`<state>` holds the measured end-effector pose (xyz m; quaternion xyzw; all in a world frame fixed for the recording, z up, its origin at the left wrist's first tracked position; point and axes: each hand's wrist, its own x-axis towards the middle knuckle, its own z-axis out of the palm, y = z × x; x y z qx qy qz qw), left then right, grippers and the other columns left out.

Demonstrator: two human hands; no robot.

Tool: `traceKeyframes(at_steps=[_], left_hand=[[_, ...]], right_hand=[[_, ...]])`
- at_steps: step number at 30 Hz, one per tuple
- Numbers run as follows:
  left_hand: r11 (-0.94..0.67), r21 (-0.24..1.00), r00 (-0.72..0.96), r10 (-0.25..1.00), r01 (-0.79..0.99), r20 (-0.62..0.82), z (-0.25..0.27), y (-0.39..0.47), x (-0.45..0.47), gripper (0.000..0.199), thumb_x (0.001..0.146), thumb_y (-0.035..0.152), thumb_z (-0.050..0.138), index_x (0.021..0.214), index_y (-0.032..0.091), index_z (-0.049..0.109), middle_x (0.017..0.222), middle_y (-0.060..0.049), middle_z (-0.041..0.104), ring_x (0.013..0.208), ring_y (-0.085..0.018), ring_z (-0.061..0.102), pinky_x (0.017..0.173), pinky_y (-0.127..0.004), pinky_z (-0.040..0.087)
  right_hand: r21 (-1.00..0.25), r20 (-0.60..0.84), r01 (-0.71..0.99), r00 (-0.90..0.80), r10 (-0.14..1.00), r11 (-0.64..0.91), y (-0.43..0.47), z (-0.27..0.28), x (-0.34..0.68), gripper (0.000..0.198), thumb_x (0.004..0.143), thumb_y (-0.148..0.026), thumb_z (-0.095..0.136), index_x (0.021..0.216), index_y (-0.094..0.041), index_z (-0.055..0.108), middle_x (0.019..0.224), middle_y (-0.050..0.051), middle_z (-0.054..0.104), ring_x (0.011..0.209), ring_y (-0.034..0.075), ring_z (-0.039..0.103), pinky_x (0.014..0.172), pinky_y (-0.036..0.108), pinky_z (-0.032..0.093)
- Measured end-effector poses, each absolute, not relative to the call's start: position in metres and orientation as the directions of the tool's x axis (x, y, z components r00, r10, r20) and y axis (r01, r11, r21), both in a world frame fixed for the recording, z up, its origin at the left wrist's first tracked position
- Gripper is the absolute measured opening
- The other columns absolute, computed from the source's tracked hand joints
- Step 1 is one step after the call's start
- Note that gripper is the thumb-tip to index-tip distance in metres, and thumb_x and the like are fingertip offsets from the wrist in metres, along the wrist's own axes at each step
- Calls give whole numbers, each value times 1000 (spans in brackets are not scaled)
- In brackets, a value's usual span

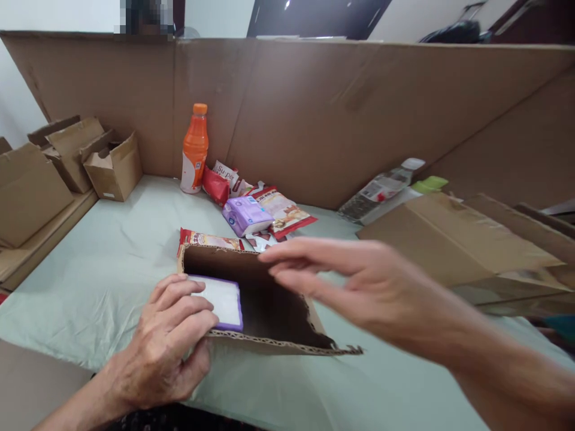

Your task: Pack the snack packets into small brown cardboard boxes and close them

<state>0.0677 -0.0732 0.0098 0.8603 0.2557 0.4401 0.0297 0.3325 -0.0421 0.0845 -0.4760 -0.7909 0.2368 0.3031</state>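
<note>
An open cardboard box (287,347) stands in front of me on the cloth-covered table. In its left end sits a white pack with purple edges (224,302), probably tissues. My left hand (168,335) grips the box's near left corner, fingers curled over the rim onto the pack and thumb outside the near wall. Over the right part of the box hovers my right hand (341,278), slightly blurred, its fingers stretched out towards the far rim and nothing visible in them. Just behind the box lies a red snack packet (211,239), partly hidden by it.
Farther back are a purple tissue pack (247,215), a red-edged snack bag (285,209), smaller packets and an orange drink bottle (195,149). Cardboard boxes (114,170) stand left; another box (417,227) and a clear bottle (381,188) are right. A cardboard wall (305,114) closes the back.
</note>
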Motion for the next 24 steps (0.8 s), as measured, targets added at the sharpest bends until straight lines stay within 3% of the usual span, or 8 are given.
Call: traceKeyframes(at_steps=[3, 5, 7, 10, 15, 17, 20, 24], left_hand=[[-872, 291, 474, 463, 393, 749, 10, -71, 69, 29, 79, 1, 55, 102, 16, 64, 92, -5, 77, 104, -23, 69, 105, -44, 51], [-868, 304, 459, 471, 392, 753, 10, -70, 70, 29, 79, 0, 54, 101, 16, 64, 90, -4, 76, 104, -21, 69, 107, -42, 50], [-863, 314, 454, 481, 396, 750, 10, -70, 71, 30, 78, -1, 53, 100, 15, 64, 89, -4, 76, 103, -21, 69, 107, -42, 50], [-861, 308, 452, 481, 405, 751, 5, -69, 73, 34, 73, -2, 53, 100, 16, 64, 86, -3, 77, 100, -21, 71, 105, -42, 53], [-854, 292, 385, 466, 430, 797, -4, -67, 75, 35, 74, -1, 50, 99, 18, 65, 79, -3, 77, 93, -23, 73, 98, -47, 57], [-854, 291, 442, 482, 432, 757, 1, -65, 74, 36, 73, -1, 53, 101, 18, 65, 81, -3, 78, 93, -23, 74, 98, -45, 58], [-854, 303, 491, 497, 423, 715, 10, -65, 72, 36, 74, -1, 55, 103, 18, 64, 83, -2, 78, 94, -22, 74, 97, -44, 58], [-859, 330, 483, 497, 390, 721, 14, -68, 69, 31, 81, -1, 53, 104, 16, 64, 87, -5, 76, 99, -23, 71, 102, -45, 55]], right_hand=[[-649, 369, 699, -54, 928, 299, -9, 89, 356, 26, 87, -52, 67, 90, -29, 78, 84, 4, 76, 73, 26, 71, 68, 41, 59], [-626, 316, 764, 70, 946, 153, 29, 71, 373, 30, 84, -50, 67, 95, -24, 77, 91, 8, 77, 80, 28, 71, 76, 45, 59], [-605, 211, 795, 120, 970, 33, 71, 38, 386, 35, 77, -44, 74, 105, -22, 74, 110, 12, 76, 102, 35, 71, 92, 51, 56], [-572, 80, 818, 132, 988, -63, 124, -19, 392, 65, 70, -46, 81, 126, -19, 65, 137, 18, 65, 127, 43, 60, 104, 57, 50], [-569, 55, 815, 172, 984, -111, 163, -73, 376, 92, 63, -52, 83, 142, -15, 55, 140, 23, 61, 134, 48, 52, 109, 63, 42], [-586, 64, 801, 199, 978, -125, 166, -78, 372, 91, 60, -46, 83, 142, -16, 55, 139, 22, 62, 134, 48, 51, 110, 63, 40], [-651, 69, 748, 226, 972, -128, 162, -72, 375, 80, 59, -39, 80, 133, -18, 62, 129, 19, 67, 124, 45, 59, 104, 59, 47], [-792, 84, 608, 200, 976, -56, 134, -48, 389, 53, 72, -50, 68, 116, -19, 69, 94, 13, 74, 88, 36, 72, 76, 50, 61]])
